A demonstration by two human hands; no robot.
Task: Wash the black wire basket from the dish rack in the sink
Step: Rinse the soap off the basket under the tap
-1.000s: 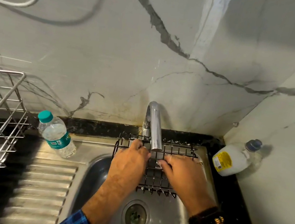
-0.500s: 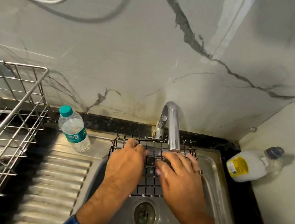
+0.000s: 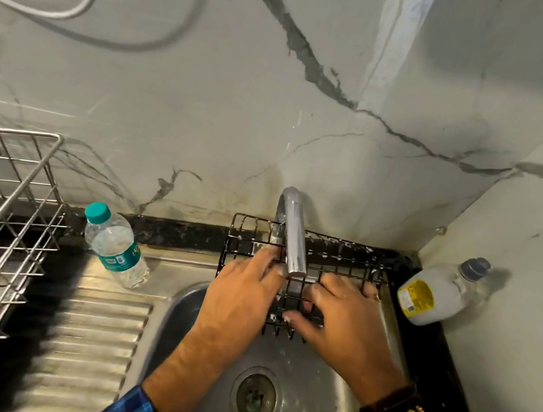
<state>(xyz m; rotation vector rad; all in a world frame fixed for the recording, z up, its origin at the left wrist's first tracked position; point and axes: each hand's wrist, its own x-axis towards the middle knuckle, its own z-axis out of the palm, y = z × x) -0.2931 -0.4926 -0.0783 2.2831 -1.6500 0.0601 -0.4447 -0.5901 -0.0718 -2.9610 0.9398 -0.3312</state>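
1. Your black wire basket (image 3: 339,253) sits in the sink (image 3: 312,392), directly beneath the tap (image 3: 294,243). Its back rim stands behind the tap's spout and its near edge lies in front of it. White foam specks cling to the wires.
2. Your left hand (image 3: 238,301) lies on the basket to the left of the tap. The fingers are stretched out, with the tips on the wires just beside the spout. They are not curled round any wire that shows.
3. Your right hand (image 3: 343,320) lies on the basket to the right of the tap. The fingers are spread flat over the grid and the thumb points left along the near edge. It presses on the basket rather than clasping it.
4. Most of the basket's near half is covered by your two hands. Only its back rim and a strip below the spout show clearly.
5. The drain (image 3: 255,399) is well in front of the tap, nearer you than the basket.
6. A water bottle (image 3: 114,248) stands left of the tap.
7. The dish rack (image 3: 3,207) is farther left of the tap.
8. A soap bottle (image 3: 433,294) lies on its side to the right of the tap.
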